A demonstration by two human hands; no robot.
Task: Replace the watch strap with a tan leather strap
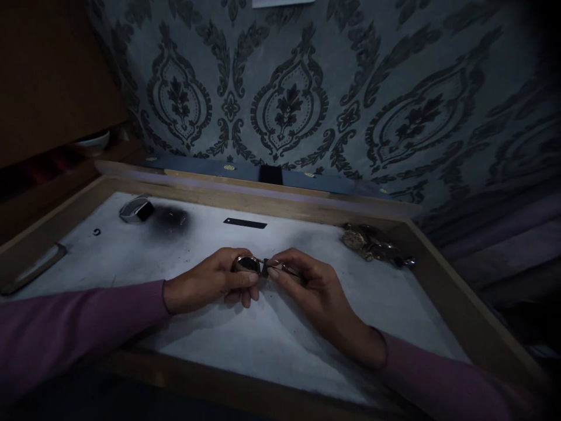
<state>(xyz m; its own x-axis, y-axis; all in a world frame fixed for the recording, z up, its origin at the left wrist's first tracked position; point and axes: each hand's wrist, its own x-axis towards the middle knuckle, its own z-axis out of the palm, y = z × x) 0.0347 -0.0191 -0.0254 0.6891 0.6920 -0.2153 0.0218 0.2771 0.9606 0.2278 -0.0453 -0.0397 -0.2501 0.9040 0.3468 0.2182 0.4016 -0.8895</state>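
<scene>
Over the middle of the white board, my left hand [221,278] is closed around a round wristwatch [248,264] with a dark face and a shiny rim, thumb laid across its lower edge. Close beside it on the right, my right hand [311,283] pinches the watch's strap [265,268], a short dark piece next to the case. Something slim and shiny shows between the right fingers; its kind is hard to make out in the dim light. The fingers hide most of the strap.
A raised wooden rim [464,304] borders the board. Inside lie a square-faced watch [139,209], a dark flat blade-like strip [245,223], a small black curved piece [97,232] and a heap of metal watches [370,242]. Patterned wall covering [289,105] rises behind.
</scene>
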